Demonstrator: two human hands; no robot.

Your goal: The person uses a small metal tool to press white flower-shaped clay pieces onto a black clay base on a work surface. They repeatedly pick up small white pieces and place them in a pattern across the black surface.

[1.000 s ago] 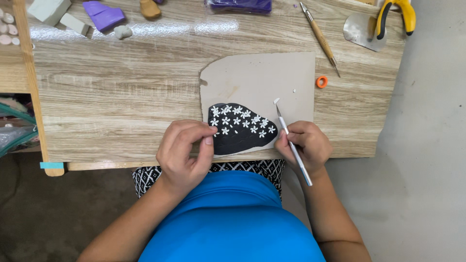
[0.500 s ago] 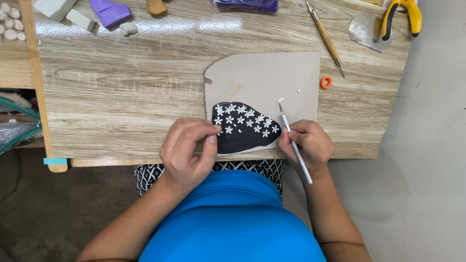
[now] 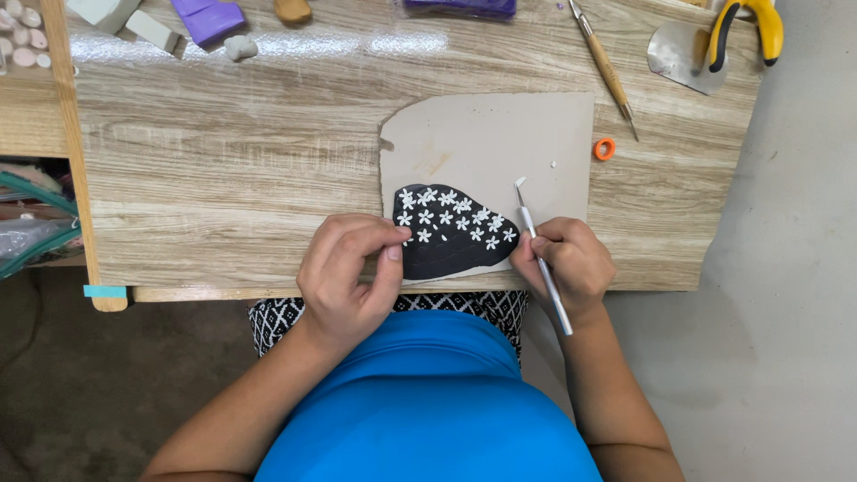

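A: Since the earlier frames barely anything moved. Left hand (image 3: 350, 272) stayed curled at the black slab's left edge, right hand (image 3: 571, 263) kept the tool; the whole view slid a touch, that's the head, not the hands.

B: Fingers?

A: Right fingers closed round the thin metal modelling tool (image 3: 540, 254), pen-style. Left fingers pinched together, thumb to forefinger, maybe on a tiny white bit, too small to tell.

B: Where's the piece?

A: Black clay slab (image 3: 446, 241) with small white flowers, lower middle of the frame, lying on a beige card sheet (image 3: 491, 134) on the wooden counter (image 3: 223, 170), between the two hands.

B: Step?

A: Looks like decorating: laying flowers on the slab. Upper part is covered, lower left is bare black. Next move likely calls for a fine placement with the tool tip, light pressure, left hand steadying.

B: Orientation?

A: Slab's long axis runs left to right, tapering toward the right. Tool's long axis is near vertical in frame, tip pointing up and slightly left, off the slab's right end over the card.

B: Extras?

A: Orange ring (image 3: 605, 148) right of the card, yellow-handled pliers (image 3: 745, 27) upper right, purple clay (image 3: 207, 16) upper left.
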